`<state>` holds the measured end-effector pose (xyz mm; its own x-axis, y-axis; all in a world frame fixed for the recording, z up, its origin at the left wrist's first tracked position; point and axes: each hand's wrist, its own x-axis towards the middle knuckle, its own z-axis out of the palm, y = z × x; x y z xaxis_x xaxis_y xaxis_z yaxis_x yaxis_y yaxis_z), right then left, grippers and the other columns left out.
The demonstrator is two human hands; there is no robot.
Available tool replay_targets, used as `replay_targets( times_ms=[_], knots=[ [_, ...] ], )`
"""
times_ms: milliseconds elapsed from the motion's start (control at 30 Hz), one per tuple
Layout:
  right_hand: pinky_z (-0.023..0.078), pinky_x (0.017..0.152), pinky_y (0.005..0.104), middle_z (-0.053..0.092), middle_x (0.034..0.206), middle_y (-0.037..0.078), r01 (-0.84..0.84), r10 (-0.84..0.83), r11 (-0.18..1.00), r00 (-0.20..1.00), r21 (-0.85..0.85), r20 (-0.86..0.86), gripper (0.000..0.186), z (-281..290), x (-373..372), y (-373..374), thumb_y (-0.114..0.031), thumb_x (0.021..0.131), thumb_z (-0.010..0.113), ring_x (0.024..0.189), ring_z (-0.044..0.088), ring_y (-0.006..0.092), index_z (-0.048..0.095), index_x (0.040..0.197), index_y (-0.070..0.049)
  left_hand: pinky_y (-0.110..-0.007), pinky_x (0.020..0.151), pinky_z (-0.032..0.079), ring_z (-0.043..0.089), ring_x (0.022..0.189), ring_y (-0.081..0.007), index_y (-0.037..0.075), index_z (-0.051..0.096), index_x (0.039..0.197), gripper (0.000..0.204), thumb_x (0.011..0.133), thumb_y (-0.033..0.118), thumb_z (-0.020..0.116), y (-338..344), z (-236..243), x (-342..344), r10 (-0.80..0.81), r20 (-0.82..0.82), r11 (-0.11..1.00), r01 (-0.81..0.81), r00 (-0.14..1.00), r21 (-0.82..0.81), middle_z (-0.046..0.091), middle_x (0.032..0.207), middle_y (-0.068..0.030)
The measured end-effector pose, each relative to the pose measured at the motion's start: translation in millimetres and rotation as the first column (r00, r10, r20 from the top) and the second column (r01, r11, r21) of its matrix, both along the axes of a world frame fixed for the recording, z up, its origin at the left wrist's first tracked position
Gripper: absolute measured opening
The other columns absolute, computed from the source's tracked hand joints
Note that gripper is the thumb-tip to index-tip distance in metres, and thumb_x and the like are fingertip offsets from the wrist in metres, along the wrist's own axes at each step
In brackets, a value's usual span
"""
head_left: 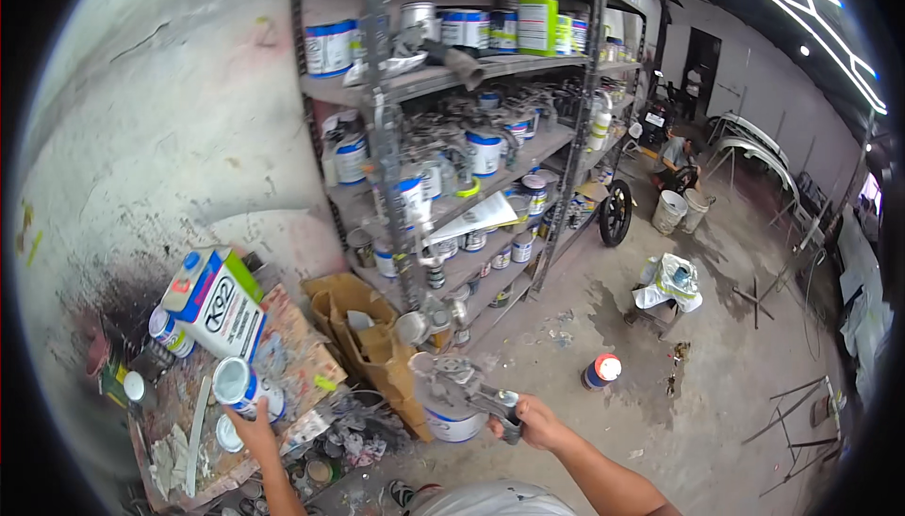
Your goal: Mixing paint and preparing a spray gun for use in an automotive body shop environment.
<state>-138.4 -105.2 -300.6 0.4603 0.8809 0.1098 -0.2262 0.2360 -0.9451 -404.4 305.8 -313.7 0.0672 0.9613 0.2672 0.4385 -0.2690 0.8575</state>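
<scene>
At the lower left, my left hand (256, 436) closes its fingers on the lower side of an open white and blue paint can (267, 395). The can stands tilted in the view over a paint-stained worktable (292, 346). Beside my hand is a round white lid or cup (228, 433). My right hand (539, 424) is wrapped round the dark handle of what looks like a spray gun (504, 405). Its grey front part lies in front of a white and blue bucket (454, 426), and its tip is hard to make out.
A large rectangular can (219, 309) and a pale strip (198, 436) are on the worktable. Cardboard (353, 318) leans beside the metal shelving (438, 82), which holds many cans. An orange-topped can (601, 372), a covered stool (667, 285) and a wheel (616, 213) stand on the floor. Another person (675, 158) crouches farther back.
</scene>
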Motion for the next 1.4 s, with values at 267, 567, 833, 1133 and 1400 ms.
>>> replay_targets(
  times_ms=[267, 567, 833, 1133, 1400],
  knots=[
    [0.043, 0.064, 0.0239, 0.063, 0.082, 0.002, 0.467, -0.461, 0.881, 0.884, -0.081, 0.083, 0.062, 13, 102, -80, -0.064, 0.096, 0.055, 0.072, 0.056, 0.009, 0.059, 0.107, -0.003, -0.046, 0.119, 0.025, 0.037, 0.142, -0.0372, -0.002, 0.033, 0.152, 0.067, 0.09, 0.005, 0.059, -120, 9, 90, -0.192, -0.108, 0.877, 0.219, 0.976, 0.428, 0.038, 0.154, -0.0226],
    [0.04, 0.06, 0.023, 0.063, 0.077, -0.001, 0.707, -0.689, 0.683, 0.707, -0.184, 0.158, 0.03, 64, 265, -84, -0.026, 0.088, 0.077, 0.069, 0.055, 0.0063, 0.064, 0.103, -0.003, -0.037, 0.078, 0.056, 0.073, 0.087, -0.0234, 0.005, 0.064, 0.121, 0.036, 0.09, 0.022, 0.07, -222, -79, 324, -0.928, -0.039, 0.369, 0.901, 0.37, -0.226, 0.073, 0.101, -0.0132],
    [0.043, 0.06, 0.0254, 0.062, 0.07, 0.001, 0.879, -0.811, 0.476, 0.457, -0.043, 0.365, 0.014, 132, 456, -83, -0.017, 0.086, 0.067, 0.062, 0.056, 0.0097, 0.061, 0.091, -0.005, -0.036, 0.085, 0.056, 0.072, 0.097, -0.024, 0.006, 0.063, 0.124, 0.036, 0.09, 0.019, 0.07, -244, -38, 562, -0.987, -0.094, 0.136, 0.987, 0.128, -0.081, 0.073, 0.109, -0.013],
    [0.038, 0.057, 0.0247, 0.059, 0.067, -0.002, 0.82, -0.818, 0.536, 0.446, 0.2, 0.364, 0.021, 148, 724, 5, -0.024, 0.091, 0.071, 0.06, 0.051, 0.0069, 0.062, 0.088, -0.006, -0.037, 0.09, 0.053, 0.067, 0.112, -0.023, 0.006, 0.06, 0.129, 0.04, 0.091, 0.014, 0.07, -252, 61, 719, -0.966, -0.024, 0.252, 0.962, 0.256, 0.103, 0.07, 0.119, -0.0119],
    [0.045, 0.059, 0.0268, 0.061, 0.07, 0.001, 0.829, -0.841, 0.519, 0.453, 0.207, 0.296, 0.024, 120, 859, 89, -0.025, 0.09, 0.073, 0.061, 0.055, 0.0091, 0.06, 0.085, -0.005, -0.04, 0.109, 0.043, 0.05, 0.137, -0.0273, -0.001, 0.045, 0.144, 0.063, 0.094, 0.028, 0.071, -239, 115, 918, -0.825, 0.385, 0.464, 0.885, 0.415, 0.042, 0.056, 0.143, -0.0182]
  ],
)
